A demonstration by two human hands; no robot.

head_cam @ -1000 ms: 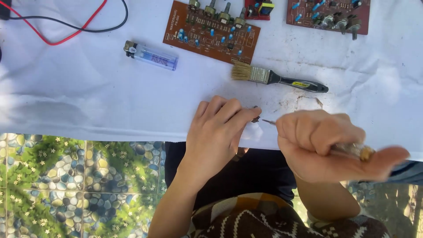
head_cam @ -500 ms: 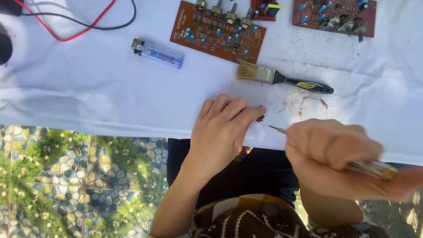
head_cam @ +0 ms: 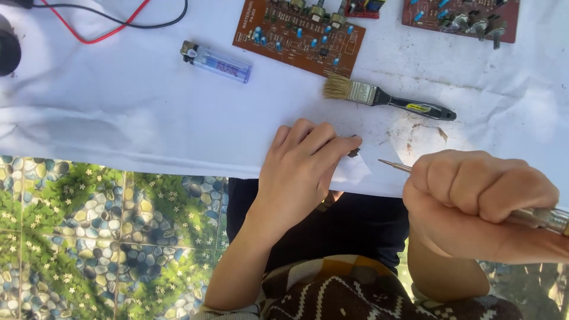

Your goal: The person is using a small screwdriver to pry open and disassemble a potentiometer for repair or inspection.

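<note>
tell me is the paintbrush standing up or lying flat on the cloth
Lying flat. The paintbrush rests on its side on the white cloth, bristles toward the brown circuit board, black handle pointing right. No hand touches it.
</note>
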